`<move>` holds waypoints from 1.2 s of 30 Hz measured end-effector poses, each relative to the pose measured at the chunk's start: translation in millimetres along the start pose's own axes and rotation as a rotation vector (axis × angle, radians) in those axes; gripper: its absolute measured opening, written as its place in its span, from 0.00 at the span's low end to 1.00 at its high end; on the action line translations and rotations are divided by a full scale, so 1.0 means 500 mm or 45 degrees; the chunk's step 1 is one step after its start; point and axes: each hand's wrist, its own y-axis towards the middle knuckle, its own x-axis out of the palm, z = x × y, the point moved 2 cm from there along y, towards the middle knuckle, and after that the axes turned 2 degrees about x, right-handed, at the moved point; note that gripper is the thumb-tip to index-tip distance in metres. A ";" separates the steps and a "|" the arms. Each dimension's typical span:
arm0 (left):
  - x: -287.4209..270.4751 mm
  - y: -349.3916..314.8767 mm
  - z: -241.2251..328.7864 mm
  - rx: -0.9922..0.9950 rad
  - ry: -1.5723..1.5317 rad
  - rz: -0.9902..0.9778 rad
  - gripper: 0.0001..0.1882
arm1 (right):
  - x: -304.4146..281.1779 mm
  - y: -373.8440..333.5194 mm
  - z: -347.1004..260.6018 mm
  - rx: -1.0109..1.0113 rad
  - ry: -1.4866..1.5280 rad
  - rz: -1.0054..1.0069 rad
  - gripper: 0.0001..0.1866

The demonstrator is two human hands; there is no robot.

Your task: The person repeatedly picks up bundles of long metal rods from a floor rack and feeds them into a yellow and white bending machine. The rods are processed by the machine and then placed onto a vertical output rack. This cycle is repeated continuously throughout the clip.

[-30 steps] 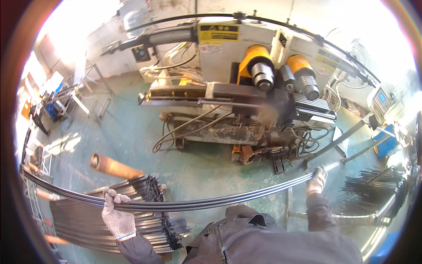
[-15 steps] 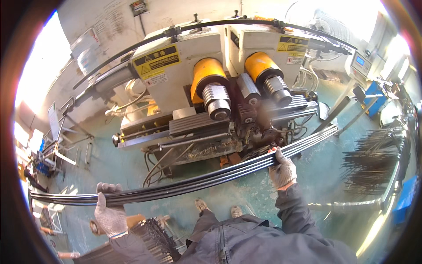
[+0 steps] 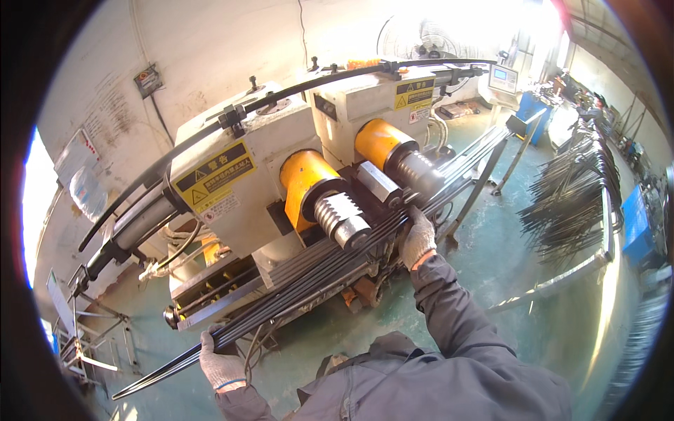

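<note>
Gripping dark rods [image 3: 295, 293] w/ L hand [image 3: 222, 366] & R hand [image 3: 418, 238] fingers, well apart, prob. vs. sag, by front edge of machine [image 3: 242, 224].

gloved hands [image 3: 223, 368] [image 3: 419, 241]: 2 | thin rods [image 3: 295, 290] — several, exact count unclear | yellow housings [image 3: 303, 177]: 2 | ribbed rollers [image 3: 338, 213]: 2 | control screen [image 3: 500, 75]: 1

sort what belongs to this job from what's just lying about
Apparently in the job:
long, thin, dark metal bars in left hand and right hand
white metal machine with yellow cylinders

Seemingly just lying about:
blue rectangular box
round wire-caged fan
heaped dark metal rods, though unclear
</note>
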 end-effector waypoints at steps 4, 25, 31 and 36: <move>0.049 0.050 -0.064 -0.150 -0.013 -0.052 0.17 | -0.009 0.072 0.060 0.098 -0.162 -0.023 0.12; 0.081 0.142 -0.085 -0.084 0.010 -0.068 0.20 | -0.016 0.112 0.111 0.000 -0.340 0.267 0.23; 0.114 0.102 -0.158 -0.175 -0.068 -0.177 0.21 | -0.047 0.092 0.097 0.005 -0.662 0.245 0.29; -0.002 0.177 -0.035 0.081 -0.066 0.232 0.24 | -0.122 0.033 0.052 -0.212 -0.716 0.123 0.29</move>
